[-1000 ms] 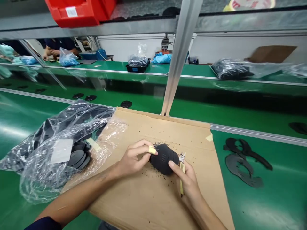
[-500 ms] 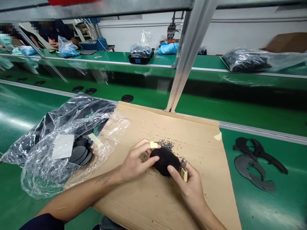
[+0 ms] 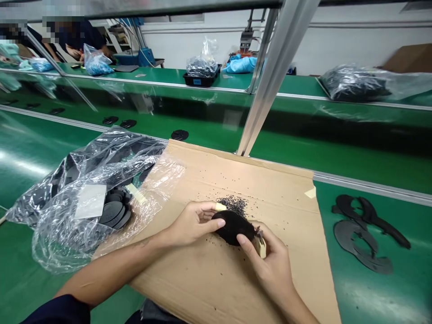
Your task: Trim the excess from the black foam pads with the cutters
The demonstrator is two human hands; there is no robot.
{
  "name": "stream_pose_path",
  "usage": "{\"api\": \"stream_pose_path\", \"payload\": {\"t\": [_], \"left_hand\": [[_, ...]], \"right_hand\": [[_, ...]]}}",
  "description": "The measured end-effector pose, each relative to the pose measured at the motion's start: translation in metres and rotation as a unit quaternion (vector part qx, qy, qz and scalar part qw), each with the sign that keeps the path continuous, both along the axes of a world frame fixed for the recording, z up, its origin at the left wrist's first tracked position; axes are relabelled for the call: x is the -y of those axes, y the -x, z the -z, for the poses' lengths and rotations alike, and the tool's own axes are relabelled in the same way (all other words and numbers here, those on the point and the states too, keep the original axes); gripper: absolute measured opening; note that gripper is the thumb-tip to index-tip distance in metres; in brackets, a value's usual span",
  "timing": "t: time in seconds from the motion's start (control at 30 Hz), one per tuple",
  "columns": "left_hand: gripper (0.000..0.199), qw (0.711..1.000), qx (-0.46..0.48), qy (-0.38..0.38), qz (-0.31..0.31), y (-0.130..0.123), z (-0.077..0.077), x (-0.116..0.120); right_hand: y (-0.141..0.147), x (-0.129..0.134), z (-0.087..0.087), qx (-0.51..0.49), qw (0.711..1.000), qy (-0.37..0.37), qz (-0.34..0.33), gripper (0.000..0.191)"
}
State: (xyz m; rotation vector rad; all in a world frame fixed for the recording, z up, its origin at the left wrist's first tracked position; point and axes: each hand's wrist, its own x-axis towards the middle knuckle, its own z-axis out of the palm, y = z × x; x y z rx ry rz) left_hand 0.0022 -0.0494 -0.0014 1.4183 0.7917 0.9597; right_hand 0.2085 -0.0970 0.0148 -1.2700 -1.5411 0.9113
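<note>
My left hand (image 3: 192, 223) grips a black oval foam or rubber piece (image 3: 232, 227) from the left, with pale tape on one fingertip (image 3: 220, 206). My right hand (image 3: 266, 265) is on the piece's right end and holds small yellow-handled snips (image 3: 260, 243), partly hidden by the fingers. Their metal tip touches or nearly touches the piece's edge. Black crumbs (image 3: 232, 205) lie in a small heap above the piece on a cardboard sheet (image 3: 216, 175), which lies under both hands.
A clear plastic bag (image 3: 87, 202) of black discs lies to the left on the green belt. Black cut-out shapes (image 3: 361, 238) lie to the right. An aluminium post (image 3: 273, 76) rises behind the cardboard. A person (image 3: 77, 38) works at the far bench.
The view has shifted, so everything sits slightly differently. The black piece has turned flatter in my hands, the snips have rotated with their handle more hidden, and the crumb heap looks larger.
</note>
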Motion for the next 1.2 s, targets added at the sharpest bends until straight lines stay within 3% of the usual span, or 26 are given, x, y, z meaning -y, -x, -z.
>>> {"api": "stream_pose_path", "payload": {"t": [0.1,0.17,0.23,0.33,0.43,0.73,1.2], "left_hand": [[0.021,0.985,-0.091,-0.148,-0.007,0.007,-0.008,0.001],[0.023,0.962,-0.127,-0.242,0.003,0.008,-0.011,0.002],[0.028,0.949,-0.133,-0.285,0.012,0.008,-0.011,0.004],[0.037,0.963,-0.111,-0.245,0.001,0.004,-0.009,0.006],[0.033,0.976,-0.071,-0.204,0.006,0.001,-0.009,0.007],[0.027,0.948,-0.044,-0.313,-0.016,-0.004,-0.011,0.009],[0.024,0.945,-0.040,-0.323,-0.017,-0.002,-0.011,0.009]], "right_hand": [[-0.007,-0.003,0.000,0.059,0.994,-0.091,-0.004,0.021],[-0.010,-0.006,0.000,0.091,0.984,-0.145,-0.045,0.025],[-0.010,-0.007,0.001,0.113,0.973,-0.184,-0.083,0.023],[-0.008,-0.006,0.001,0.113,0.968,-0.202,-0.100,0.020],[-0.005,-0.003,0.001,0.087,0.970,-0.204,-0.095,0.023],[-0.003,-0.001,0.004,0.070,0.970,-0.207,-0.110,0.029],[-0.004,0.000,0.005,0.082,0.966,-0.204,-0.133,0.033]]}}
